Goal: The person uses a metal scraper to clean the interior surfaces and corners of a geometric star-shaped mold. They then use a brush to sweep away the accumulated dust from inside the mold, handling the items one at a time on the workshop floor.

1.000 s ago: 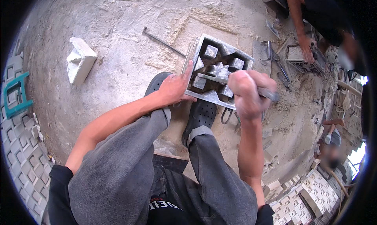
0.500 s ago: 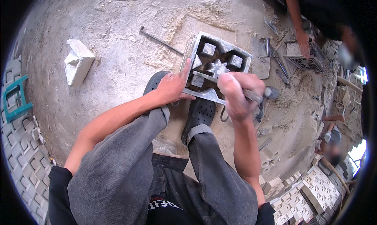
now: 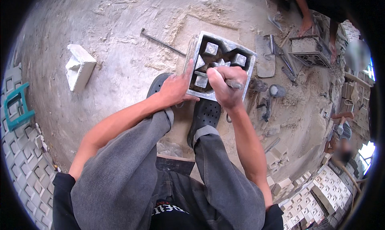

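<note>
A square grey mould, with several raised blocks and a pointed star shape inside, lies tilted by my feet. My left hand braces its near left corner, thumb along the near edge and index finger along the left side; the other fingers are partly hidden. Over the mould's near right part, my right hand is closed around a thin stick-like tool. The tool's rounded end sticks out of the fist, and its narrow end points left into the mould. My right hand covers part of the star shape.
A white cast block rests at left, near a teal plastic stool. Beyond the mould lies a metal rod. Right of it are a flat trowel and a hammer-like tool. A co-worker's hands touch another mould.
My right hand has moved left and slightly up with the tool, now over the mould's inside. My left hand stays at the corner. The co-worker's mould has been shifted a little.
</note>
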Available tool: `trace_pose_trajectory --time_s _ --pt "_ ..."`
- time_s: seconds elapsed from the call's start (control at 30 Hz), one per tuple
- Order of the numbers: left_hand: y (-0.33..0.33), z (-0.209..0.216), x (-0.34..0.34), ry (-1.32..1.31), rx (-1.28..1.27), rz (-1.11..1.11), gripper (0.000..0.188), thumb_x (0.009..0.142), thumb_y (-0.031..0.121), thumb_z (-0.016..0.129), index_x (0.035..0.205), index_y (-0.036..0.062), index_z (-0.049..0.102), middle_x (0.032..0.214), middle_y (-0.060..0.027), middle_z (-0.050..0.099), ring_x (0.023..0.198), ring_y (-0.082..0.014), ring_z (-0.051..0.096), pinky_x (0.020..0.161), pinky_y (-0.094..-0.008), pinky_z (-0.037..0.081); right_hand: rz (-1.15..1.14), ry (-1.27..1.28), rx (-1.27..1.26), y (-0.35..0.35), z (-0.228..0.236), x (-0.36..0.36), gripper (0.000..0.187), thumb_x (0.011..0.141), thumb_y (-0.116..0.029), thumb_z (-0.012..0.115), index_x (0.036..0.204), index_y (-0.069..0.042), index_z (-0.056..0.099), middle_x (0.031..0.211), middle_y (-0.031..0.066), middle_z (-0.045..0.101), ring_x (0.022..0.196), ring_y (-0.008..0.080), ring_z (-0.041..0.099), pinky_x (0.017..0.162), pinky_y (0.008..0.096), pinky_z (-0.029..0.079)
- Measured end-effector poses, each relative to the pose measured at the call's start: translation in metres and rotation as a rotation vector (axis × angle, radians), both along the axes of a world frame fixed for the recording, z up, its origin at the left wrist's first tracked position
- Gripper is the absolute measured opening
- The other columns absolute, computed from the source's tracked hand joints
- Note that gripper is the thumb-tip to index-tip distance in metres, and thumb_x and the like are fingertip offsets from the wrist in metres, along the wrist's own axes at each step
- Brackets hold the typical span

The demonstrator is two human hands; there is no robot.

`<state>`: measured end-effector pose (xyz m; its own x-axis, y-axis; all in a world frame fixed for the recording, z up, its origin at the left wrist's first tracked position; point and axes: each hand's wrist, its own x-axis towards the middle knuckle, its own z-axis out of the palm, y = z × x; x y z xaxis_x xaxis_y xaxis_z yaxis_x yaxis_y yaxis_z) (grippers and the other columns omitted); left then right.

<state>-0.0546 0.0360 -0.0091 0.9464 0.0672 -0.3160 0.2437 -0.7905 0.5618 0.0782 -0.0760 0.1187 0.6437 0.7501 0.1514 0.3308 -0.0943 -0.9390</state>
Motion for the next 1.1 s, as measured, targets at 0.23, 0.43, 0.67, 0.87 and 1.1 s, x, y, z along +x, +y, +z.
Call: trace_pose_trajectory --time_s 0.23,0.43,0.67,0.87,1.1 --pt "0.005 0.006 -0.002 0.042 -0.032 0.037 0.136 0.067 0.062 0.077 0.148 -0.0116 -0.003 0.102 -0.0319 0.063 0.092 -0.0414 0.066 0.086 -0.0441 0.05 -0.075 0.037 0.159 -0.003 0.028 -0.005 0.036 0.082 -0.003 0.063 0.052 -0.002 0.043 0.046 0.003 0.035 0.039 0.0097 0.033 0.039 0.0288 0.028" --pt "0.003 0.001 -0.002 -0.052 -0.019 0.02 0.138 0.066 0.063 0.077 0.148 -0.0116 -0.003 0.1 -0.0315 0.064 0.09 -0.0426 0.066 0.086 -0.044 0.05 0.001 -0.077 0.085 -0.006 0.004 -0.003 0.035 0.08 -0.001 0.061 0.052 -0.002 0.041 0.047 0.0052 0.033 0.037 0.0125 0.035 0.039 0.0302 0.029" --pt "0.001 0.009 0.005 0.126 -0.003 0.008 0.138 0.066 0.063 0.077 0.149 -0.0113 -0.005 0.093 -0.0298 0.065 0.087 -0.0426 0.066 0.085 -0.0433 0.05 -0.143 -0.111 0.205 -0.019 0.012 -0.014 0.022 0.083 -0.002 0.056 0.062 0.004 0.053 0.053 0.0027 0.048 0.045 0.0102 0.045 0.044 0.0269 0.034" --pt "0.003 0.0 -0.002 0.029 0.002 0.02 0.138 0.067 0.065 0.076 0.148 -0.0115 -0.006 0.092 -0.0295 0.065 0.086 -0.0399 0.067 0.083 -0.0429 0.051 -0.198 0.078 0.171 -0.02 0.006 -0.007 0.023 0.084 -0.001 0.055 0.061 0.004 0.054 0.054 0.0033 0.048 0.046 0.0091 0.042 0.044 0.0276 0.032" --pt "0.0 0.006 0.004 0.138 0.016 -0.017 0.138 0.067 0.065 0.076 0.149 -0.011 -0.006 0.096 -0.0295 0.064 0.087 -0.0398 0.067 0.084 -0.0431 0.051 -0.375 0.076 0.131 -0.022 -0.015 -0.006 0.029 0.087 -0.003 0.058 0.059 0.001 0.05 0.052 -0.0026 0.041 0.05 0.0044 0.037 0.045 0.0267 0.027"
